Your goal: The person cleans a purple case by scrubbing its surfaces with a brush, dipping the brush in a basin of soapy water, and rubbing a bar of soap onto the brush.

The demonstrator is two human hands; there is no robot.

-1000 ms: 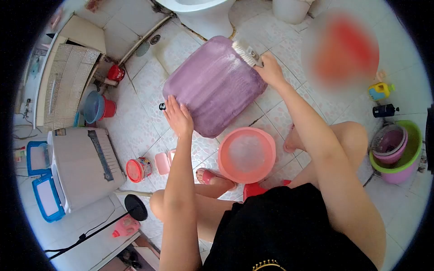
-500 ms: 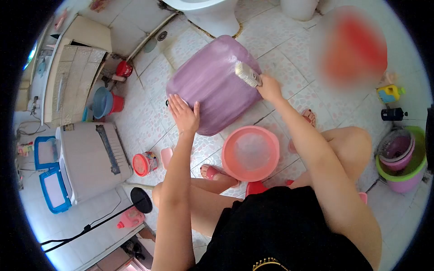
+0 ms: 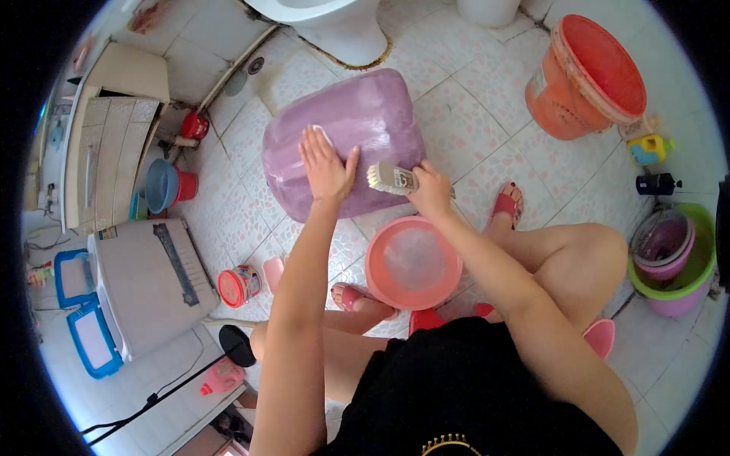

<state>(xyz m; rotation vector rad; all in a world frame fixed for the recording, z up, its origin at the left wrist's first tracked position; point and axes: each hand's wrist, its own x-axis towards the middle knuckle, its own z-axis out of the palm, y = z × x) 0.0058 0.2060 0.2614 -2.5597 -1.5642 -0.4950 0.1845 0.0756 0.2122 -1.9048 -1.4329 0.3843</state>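
Note:
A wet purple block-like object (image 3: 346, 114) with rounded corners lies on the tiled floor. My left hand (image 3: 327, 169) rests on its upper surface with fingers stretched; something white shows just beyond the fingertips, too small to identify. My right hand (image 3: 432, 191) grips a scrub brush (image 3: 394, 178) by its handle at the object's right front edge. The brush's pale bristles point left, towards my left hand. Just in front of the purple object is a pink basin (image 3: 374, 262) with cloudy water, between my feet.
An orange bucket (image 3: 559, 95) stands at the upper right, near stacked basins (image 3: 677, 300) and bottles. A toilet (image 3: 346, 34) is at the top. At left are a cabinet (image 3: 114, 152), a washing machine (image 3: 144, 281) and a small red-lidded tub (image 3: 230, 289).
The purple object has turned and its right end has shifted left. My left hand has moved farther onto it. My right hand and the brush have come down and left.

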